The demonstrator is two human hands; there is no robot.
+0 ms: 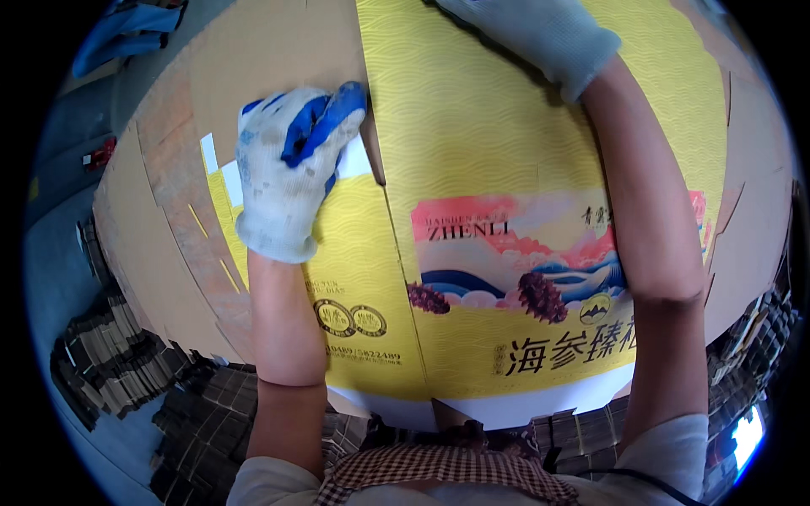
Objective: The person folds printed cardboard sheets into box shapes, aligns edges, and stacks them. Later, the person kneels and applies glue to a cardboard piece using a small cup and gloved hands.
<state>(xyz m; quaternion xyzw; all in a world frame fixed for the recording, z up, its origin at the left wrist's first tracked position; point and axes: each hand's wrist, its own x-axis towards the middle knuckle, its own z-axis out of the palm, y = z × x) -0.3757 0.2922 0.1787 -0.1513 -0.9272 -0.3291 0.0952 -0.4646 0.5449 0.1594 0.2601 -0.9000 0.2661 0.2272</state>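
Note:
A flat yellow printed carton sheet point(498, 169) with wave patterns, a pink and blue picture and dark lettering spreads in front of me. Its narrower left panel point(363, 253) is divided from the wide panel by a dark slit. My left hand point(291, 169), in a white knit glove with blue coating, rests over the top of that left panel beside a white flap. Its fingers are curled closed, and whatever they grip is hidden. My right hand point(531, 38), in a pale glove, reaches across the wide panel to the far side, where its fingers are mostly cut off by the picture's edge.
Brown cardboard sheets point(278, 46) lie under and around the carton. Bundled stacks of flat cardboard point(110, 358) stand lower left, with more stacks point(747, 346) at right. Blue cloth point(126, 38) and a small red item point(101, 156) are at far left. Something bright point(747, 438) glows lower right.

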